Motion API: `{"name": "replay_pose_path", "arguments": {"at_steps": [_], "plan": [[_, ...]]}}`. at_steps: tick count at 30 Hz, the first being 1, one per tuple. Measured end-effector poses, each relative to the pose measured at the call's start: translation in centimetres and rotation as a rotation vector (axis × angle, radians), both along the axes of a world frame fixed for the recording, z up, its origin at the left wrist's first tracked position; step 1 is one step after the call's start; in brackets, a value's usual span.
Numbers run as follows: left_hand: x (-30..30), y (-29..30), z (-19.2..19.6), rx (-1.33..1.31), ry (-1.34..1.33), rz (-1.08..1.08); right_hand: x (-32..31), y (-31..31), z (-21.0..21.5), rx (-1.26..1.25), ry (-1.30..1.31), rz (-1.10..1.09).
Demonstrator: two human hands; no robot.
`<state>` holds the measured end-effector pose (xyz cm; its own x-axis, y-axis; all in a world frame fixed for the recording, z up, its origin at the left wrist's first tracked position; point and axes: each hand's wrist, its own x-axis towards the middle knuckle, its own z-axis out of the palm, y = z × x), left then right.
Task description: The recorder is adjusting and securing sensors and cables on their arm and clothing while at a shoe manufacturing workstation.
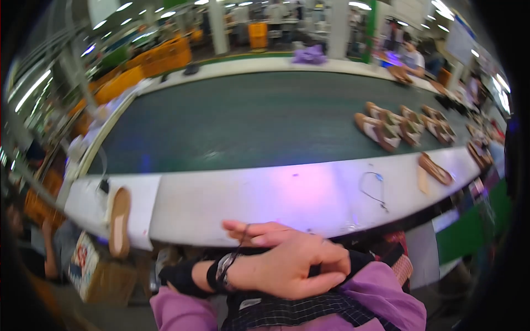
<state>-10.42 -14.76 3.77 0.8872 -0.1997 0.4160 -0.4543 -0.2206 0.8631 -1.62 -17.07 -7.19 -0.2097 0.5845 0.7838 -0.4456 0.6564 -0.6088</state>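
Observation:
My two hands cross close to my body, below the near edge of the white worktop. My left hand (306, 266) points right with its fingers curled in; whatever may be inside is hidden. Around the left wrist sits a dark bracelet (222, 271) with a shiny part. My right hand (259, 233) reaches leftward behind the left one, its fingers pinching a thin dark cord (240, 246) that runs down to the bracelet. A brown flat shoe (119, 223) with a light insole lies at the worktop's left end, toe away from me.
Beyond the white worktop (210, 193) runs a green conveyor belt (221, 116) with several brown-and-white shoes (381, 132) on its right. Nearer are a brown shoe (436, 169), a beige strip (422, 180) and a thin cord loop (362, 187). A co-worker (411, 58) sits at the far right.

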Motion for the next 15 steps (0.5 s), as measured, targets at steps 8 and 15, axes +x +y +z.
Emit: {"name": "replay_pose_path", "arguments": {"at_steps": [8, 15], "plan": [[2.5, -5.3, -2.4, -0.151, 0.221, -0.377, -0.7, 2.9, 5.9, -0.328, -0.251, 0.751], [2.3, -6.0, -0.2, -0.081, 0.248, -0.34, -2.5, 4.4, 1.2, -0.747, -0.377, 0.744]]}}
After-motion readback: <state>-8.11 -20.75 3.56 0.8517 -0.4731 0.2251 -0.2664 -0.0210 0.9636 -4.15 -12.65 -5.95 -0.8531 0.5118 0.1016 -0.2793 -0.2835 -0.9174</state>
